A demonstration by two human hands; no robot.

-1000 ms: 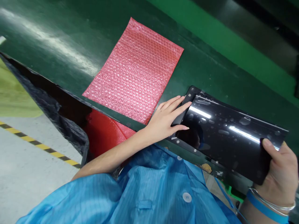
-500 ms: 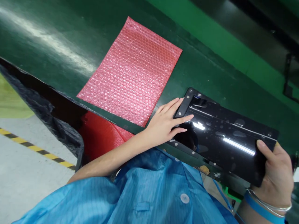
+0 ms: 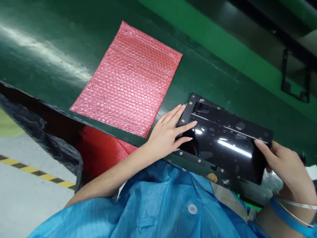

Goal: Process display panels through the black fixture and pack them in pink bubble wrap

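Observation:
A glossy black panel [image 3: 230, 158] with spots and light reflections lies over a black frame [image 3: 187, 112] dotted with small silver discs, on the green table. My left hand [image 3: 164, 134] is spread at the frame's left end; its thumb and index finger stretch over the panel, the other fingers lie along the frame's outer edge. At the panel's right end, my right hand [image 3: 284, 162] grips the edge, thumb on top and the other fingers mostly hidden beneath. Left of the frame, a pink bubble-wrap pouch [image 3: 131, 79] lies flat.
The green table [image 3: 37, 76] has a raised bright green strip [image 3: 205, 43] behind. Red bubble wrap [image 3: 99, 148] sits below the front edge, beside black plastic sheeting [image 3: 59, 145]. Another black frame [image 3: 294, 89] stands at far right. A small yellowish lump [image 3: 212, 178] lies near the front edge.
The panel's right end has come down closer to the frame, with my right hand still gripping it. My left hand keeps its place on the frame. The whole view has shifted slightly.

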